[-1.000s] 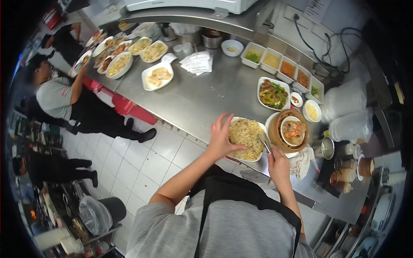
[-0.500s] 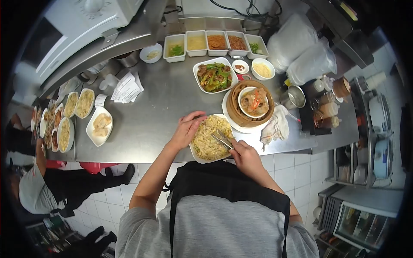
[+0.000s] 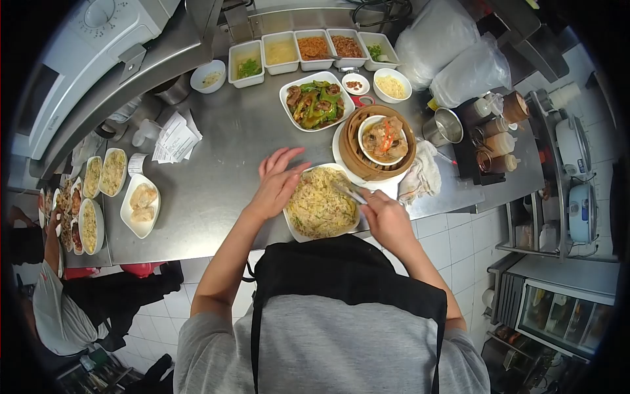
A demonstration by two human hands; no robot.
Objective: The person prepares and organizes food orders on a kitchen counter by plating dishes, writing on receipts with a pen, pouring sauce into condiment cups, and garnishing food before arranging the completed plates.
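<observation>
A white square dish of fried rice (image 3: 319,205) lies at the counter's front edge. At the dish's upper left rim is my left hand (image 3: 273,186), fingers spread and nothing held. My right hand (image 3: 387,218) is closed on metal tongs (image 3: 351,193), whose tips rest on the rice at its upper right. Just behind, to the right, a bamboo steamer (image 3: 352,155) holds a white bowl of meat with red strips (image 3: 384,139). Further back stands a white dish of green peppers and meat (image 3: 315,104).
Toppings trays (image 3: 280,54) line the back. A folded cloth (image 3: 420,174), a metal cup (image 3: 443,127) and sauce bottles (image 3: 502,143) stand right. Receipts (image 3: 177,138), a dumpling dish (image 3: 141,206) and several food dishes are left, near a co-worker in grey (image 3: 60,312).
The view has turned right since the first frame, shifting the counter leftward. The tongs have moved to the rice's upper right. My left hand stays by the dish's left side.
</observation>
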